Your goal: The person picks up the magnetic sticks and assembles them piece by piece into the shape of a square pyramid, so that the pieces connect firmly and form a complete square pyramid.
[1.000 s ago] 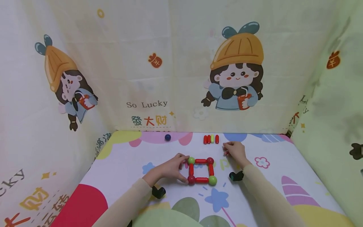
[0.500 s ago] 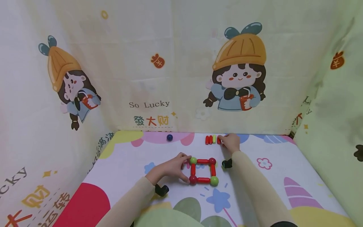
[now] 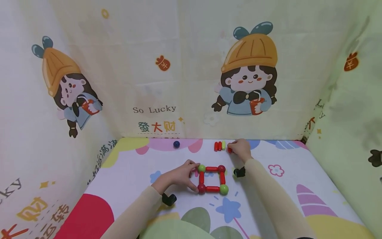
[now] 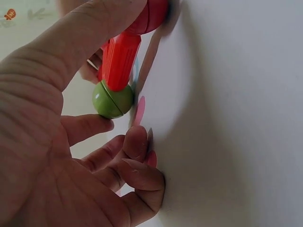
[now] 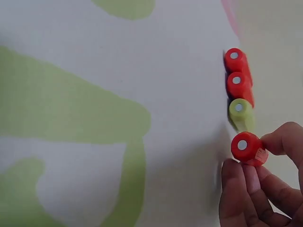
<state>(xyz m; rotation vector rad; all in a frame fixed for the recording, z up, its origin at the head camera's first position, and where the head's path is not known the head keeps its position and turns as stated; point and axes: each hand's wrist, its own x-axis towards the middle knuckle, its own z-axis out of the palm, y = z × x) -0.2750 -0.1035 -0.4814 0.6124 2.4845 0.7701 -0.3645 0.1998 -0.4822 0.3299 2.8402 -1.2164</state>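
Observation:
On the table lies a square of magnetic rods and balls (image 3: 213, 189), with red rods for sides and green and red balls at the corners. My left hand (image 3: 179, 176) holds its left side, thumb at the near red ball (image 4: 154, 16) and index finger against the far green ball (image 4: 111, 100). The other fingers curl down by the table. Farther back, my right hand (image 3: 242, 150) pinches a red magnetic rod (image 5: 246, 147) between thumb and fingers, its pale magnet end showing. Beside it stand a light green rod (image 5: 241, 111) and two red rods (image 5: 236, 85) in a row.
A dark blue ball (image 3: 176, 144) sits at the back, left of the rods. A patterned cloth (image 3: 191, 99) hangs as a wall behind the table and along both sides. Printed shapes cover the tabletop (image 3: 277, 192).
My right hand has reached back to the row, taken hold of the rightmost red rod and drawn it slightly away from the others. The left hand keeps its place at the square.

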